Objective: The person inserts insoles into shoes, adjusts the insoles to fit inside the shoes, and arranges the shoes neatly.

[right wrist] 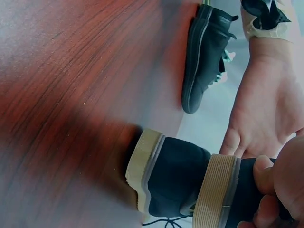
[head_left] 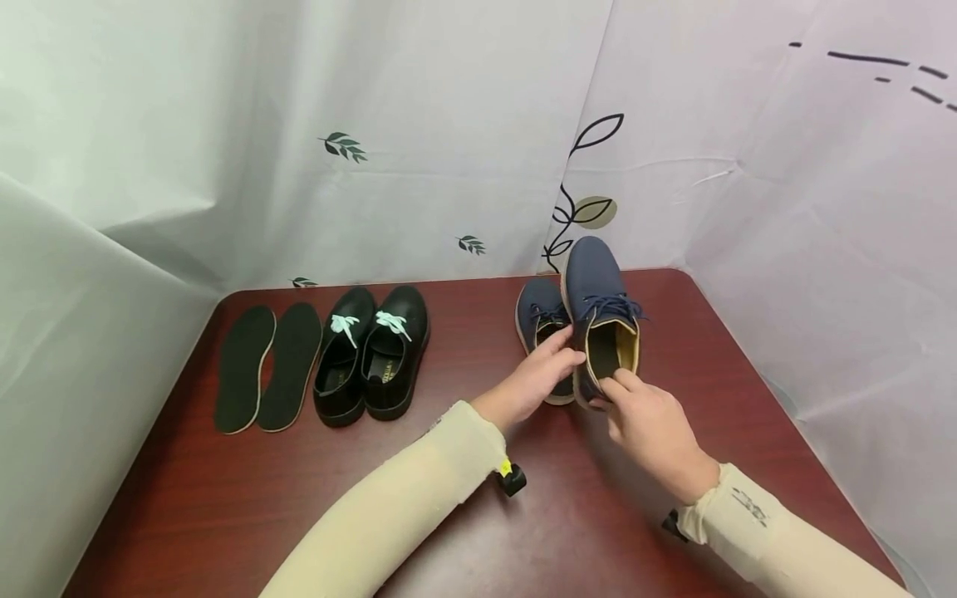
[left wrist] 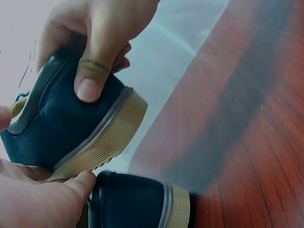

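A navy blue lace-up shoe [head_left: 594, 274] with a pale ribbed sole is raised toe-up at the table's right side. My right hand [head_left: 654, 428] grips it by the heel, fingers over the collar inside and thumb pressed on the outer heel, as the left wrist view shows. My left hand [head_left: 534, 382] holds the same shoe from its left side, with fingers along the sole edge [left wrist: 107, 140] and the thumb near the opening. Its mate, a second navy shoe [head_left: 537, 301], stands on the table just behind, partly covered by my left hand and the raised shoe.
Two black shoes [head_left: 396, 357] with pale green laces stand side by side left of centre on the dark red table [head_left: 299, 507]. Left of them lie two dark insoles [head_left: 247, 365]. White curtain-like sheeting [head_left: 449, 124] with leaf prints encloses the back and sides.
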The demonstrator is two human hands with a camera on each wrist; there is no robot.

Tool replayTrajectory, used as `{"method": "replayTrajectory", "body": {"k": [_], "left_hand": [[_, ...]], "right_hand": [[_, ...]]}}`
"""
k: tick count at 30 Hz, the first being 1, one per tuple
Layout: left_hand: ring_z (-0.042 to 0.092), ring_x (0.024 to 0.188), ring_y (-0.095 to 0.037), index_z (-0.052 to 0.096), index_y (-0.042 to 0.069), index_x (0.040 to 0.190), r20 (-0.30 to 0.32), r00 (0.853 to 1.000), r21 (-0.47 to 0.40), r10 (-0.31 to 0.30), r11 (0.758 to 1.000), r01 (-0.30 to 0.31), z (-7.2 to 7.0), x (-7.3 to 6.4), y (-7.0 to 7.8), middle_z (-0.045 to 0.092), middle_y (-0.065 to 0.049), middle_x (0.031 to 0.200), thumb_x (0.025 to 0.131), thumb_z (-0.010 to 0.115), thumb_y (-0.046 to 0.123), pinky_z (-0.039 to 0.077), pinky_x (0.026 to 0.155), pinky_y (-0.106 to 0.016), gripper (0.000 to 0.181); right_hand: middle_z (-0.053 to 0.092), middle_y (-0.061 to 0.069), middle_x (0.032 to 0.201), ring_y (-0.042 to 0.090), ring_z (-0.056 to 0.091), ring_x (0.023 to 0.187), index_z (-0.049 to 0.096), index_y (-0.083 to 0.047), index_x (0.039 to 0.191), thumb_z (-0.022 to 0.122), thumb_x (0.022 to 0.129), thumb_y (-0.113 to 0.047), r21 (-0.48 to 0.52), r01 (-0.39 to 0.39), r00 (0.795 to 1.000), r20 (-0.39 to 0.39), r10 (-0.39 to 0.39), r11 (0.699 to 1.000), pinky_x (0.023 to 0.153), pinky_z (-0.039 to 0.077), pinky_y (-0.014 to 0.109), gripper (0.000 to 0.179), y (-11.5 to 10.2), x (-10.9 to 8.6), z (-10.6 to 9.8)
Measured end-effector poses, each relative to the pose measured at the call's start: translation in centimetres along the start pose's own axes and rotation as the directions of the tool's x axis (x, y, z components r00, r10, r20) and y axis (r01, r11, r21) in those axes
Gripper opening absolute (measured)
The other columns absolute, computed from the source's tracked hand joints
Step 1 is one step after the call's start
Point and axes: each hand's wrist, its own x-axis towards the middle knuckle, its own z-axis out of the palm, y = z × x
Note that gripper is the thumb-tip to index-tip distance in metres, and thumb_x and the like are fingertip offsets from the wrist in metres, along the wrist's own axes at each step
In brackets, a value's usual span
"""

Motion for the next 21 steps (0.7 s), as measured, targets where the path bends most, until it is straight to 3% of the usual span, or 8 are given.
{"method": "replayTrajectory", "body": {"k": [7, 13, 21], "left_hand": [[0.028, 0.149, -0.019, 0.021, 0.010, 0.160, 0.033, 0.999, 0.027, 0.019, 0.999, -0.020, 1.3, -0.2, -0.6, 0.026, -0.006, 0.164, 0.101, 0.050, 0.023, 0.027, 0.120, -0.043, 0.068], [0.030, 0.148, -0.015, 0.021, 0.011, 0.160, 0.053, 0.998, 0.099, 0.018, 0.995, -0.023, 2.5, -0.5, -1.4, 0.031, -0.007, 0.162, 0.101, 0.052, 0.026, 0.028, 0.119, -0.036, 0.069], [0.031, 0.148, -0.017, 0.021, 0.009, 0.160, 0.059, 0.998, 0.092, -0.029, 0.995, 0.024, 3.5, -0.5, -3.1, 0.033, -0.007, 0.161, 0.099, 0.054, 0.025, 0.028, 0.119, -0.036, 0.072]], "right_hand": [[0.051, 0.001, 0.078, 0.015, 0.048, 0.050, 0.061, -0.008, 0.082, 0.081, 0.077, -0.008, -0.009, -0.027, 1.000, -0.002, 0.027, 1.000, 0.046, 0.047, 0.037, 0.021, 0.3, -0.6, -0.7], [0.052, 0.000, 0.078, 0.011, 0.045, 0.050, 0.063, -0.009, 0.084, 0.083, 0.076, -0.009, -0.011, -0.071, 0.997, 0.038, 0.072, 0.997, 0.047, 0.045, 0.034, 0.022, 0.7, -1.1, -1.2], [0.051, -0.001, 0.076, 0.010, 0.043, 0.050, 0.059, -0.011, 0.080, 0.082, 0.078, -0.010, -0.001, -0.127, 0.989, 0.082, 0.127, 0.992, 0.047, 0.043, 0.033, 0.024, 1.3, -2.0, -0.5]]}}
